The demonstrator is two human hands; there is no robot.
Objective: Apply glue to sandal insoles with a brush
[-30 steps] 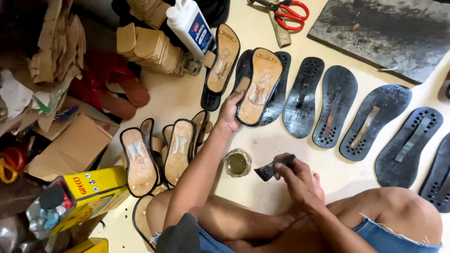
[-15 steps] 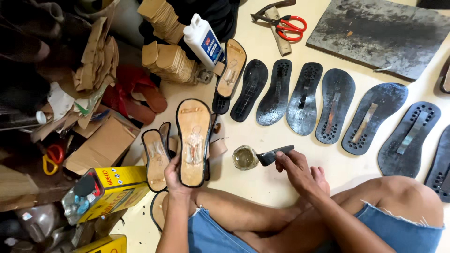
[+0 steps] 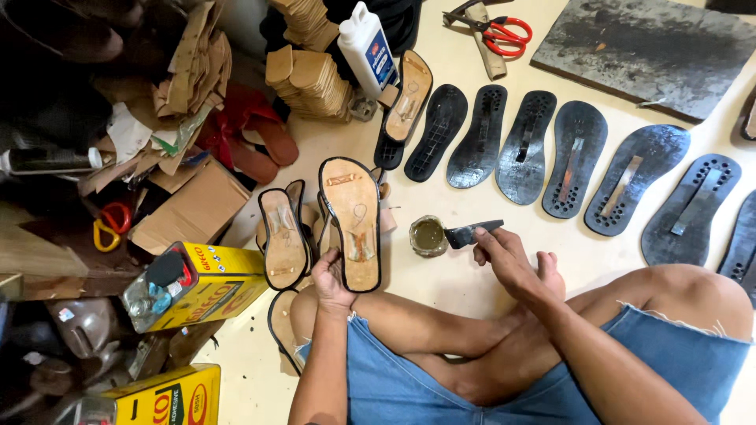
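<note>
Beside glue jar (image 3: 428,235): R hand (image 3: 504,256) grip pinching brush (image 3: 471,233), L hand (image 3: 331,279) grip clamped on sandal sole (image 3: 352,223), upright.

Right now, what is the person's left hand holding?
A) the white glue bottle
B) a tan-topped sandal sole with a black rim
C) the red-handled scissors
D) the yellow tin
B: the left hand grips the heel end of the tan-topped sandal sole, while the right hand holds a dark brush beside the small glue pot.
</note>
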